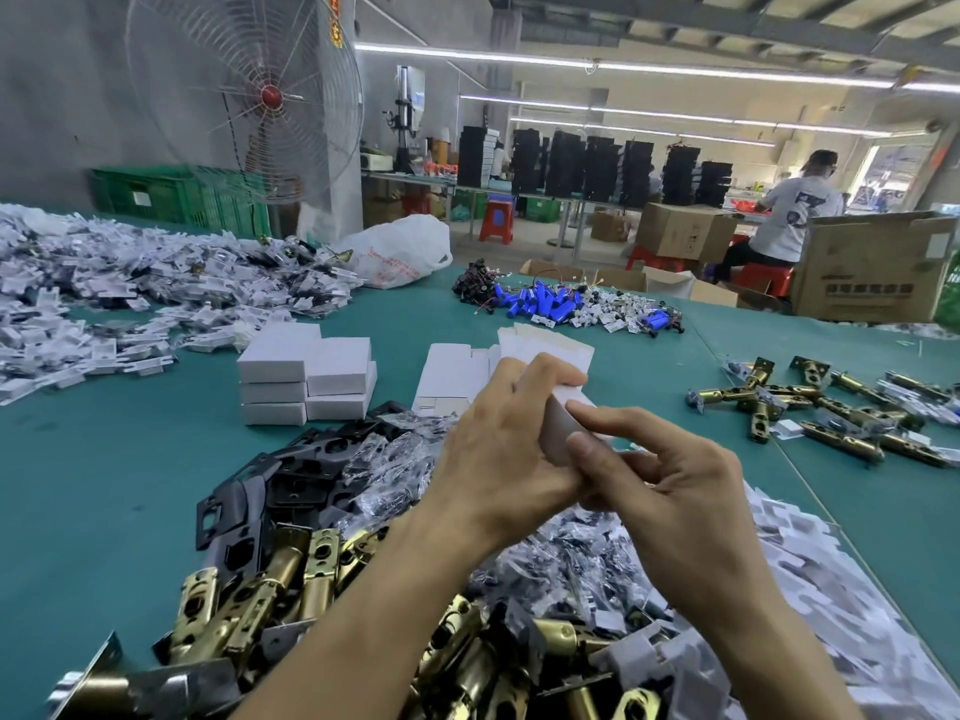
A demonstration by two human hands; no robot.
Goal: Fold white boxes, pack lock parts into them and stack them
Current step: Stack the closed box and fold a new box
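Observation:
Both my hands hold one small white box [558,428] above the green table. My left hand [504,454] wraps around its left side, fingers curled over the top. My right hand [670,491] pinches its right end with thumb and fingers. Much of the box is hidden by my fingers. A stack of closed white boxes [306,381] stands to the left. Flat unfolded white boxes [457,371] lie just behind my hands. Brass latch bolts [291,579], black strike plates [296,485] and clear screw bags [395,459] are heaped below my arms.
More brass latches [841,407] lie at the right. A heap of white plastic parts [130,288] covers the far left, blue batteries [550,301] the far middle. White cards [831,589] pile at the near right. A cardboard carton [872,267] and a seated person [789,220] are beyond the table.

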